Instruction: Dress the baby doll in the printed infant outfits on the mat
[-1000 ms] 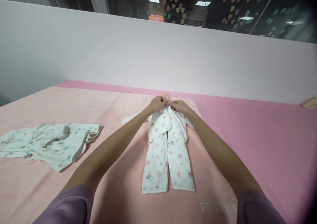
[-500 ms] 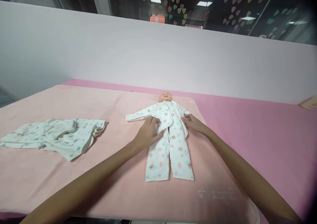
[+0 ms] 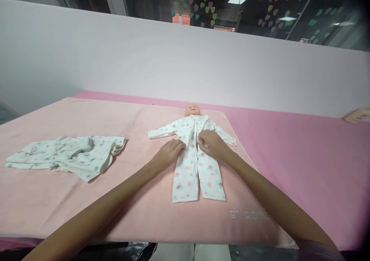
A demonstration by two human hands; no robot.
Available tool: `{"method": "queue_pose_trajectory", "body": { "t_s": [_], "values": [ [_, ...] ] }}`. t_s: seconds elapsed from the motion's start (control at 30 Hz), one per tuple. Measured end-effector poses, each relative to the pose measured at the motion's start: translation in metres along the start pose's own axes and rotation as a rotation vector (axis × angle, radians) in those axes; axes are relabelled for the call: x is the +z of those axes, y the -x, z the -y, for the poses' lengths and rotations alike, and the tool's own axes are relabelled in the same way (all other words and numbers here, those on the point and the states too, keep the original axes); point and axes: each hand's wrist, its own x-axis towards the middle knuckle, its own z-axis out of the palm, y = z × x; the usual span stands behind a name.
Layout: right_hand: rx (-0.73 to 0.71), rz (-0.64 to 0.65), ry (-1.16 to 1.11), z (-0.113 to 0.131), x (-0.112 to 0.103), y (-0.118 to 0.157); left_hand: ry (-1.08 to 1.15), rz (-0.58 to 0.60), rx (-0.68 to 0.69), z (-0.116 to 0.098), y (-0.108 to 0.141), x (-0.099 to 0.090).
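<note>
A baby doll [image 3: 192, 110] lies on its back, its head at the far end, dressed in a white printed baby shirt [image 3: 187, 129] and matching baby trousers [image 3: 187, 184]. The shirt's front is parted down the middle, with both sleeves spread out sideways. At the shirt's left edge, near the waist, my left hand [image 3: 168, 153] has its fingers bent and closed on the cloth. My right hand [image 3: 213, 143] is closed in a pinch on the shirt's right front flap, over the doll's belly. Its fingertips partly hide the cloth they hold.
A second set of white printed baby clothes [image 3: 72, 155] lies bunched at the left. Beneath everything is a peach blanket [image 3: 138, 218] on a pink padded surface [image 3: 297, 164]. A white wall [image 3: 173, 64] stands behind, and a pale bottle [image 3: 357, 115] lies at the far right.
My right hand has moved left from the shirt's outer side to its middle, drawing the flap inward and uncovering the right sleeve. My left hand has shifted slightly toward the shirt's outer edge.
</note>
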Motion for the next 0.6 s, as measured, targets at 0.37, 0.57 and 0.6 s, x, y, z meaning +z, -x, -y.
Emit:
{"method": "queue_pose_trajectory", "body": {
  "t_s": [0.37,0.57,0.6],
  "values": [
    [0.487,-0.241,-0.255,-0.013,-0.001,0.005,0.312,0.040,-0.647,-0.015,-0.052,-0.004],
    [0.863,-0.080,-0.170,-0.070,-0.011,-0.066,0.240,0.029,-0.584,-0.017,-0.086,0.021],
    [0.883,-0.051,-0.163,-0.078,-0.013,-0.079,0.219,0.034,-0.534,-0.019,-0.086,0.023]
  ]
}}
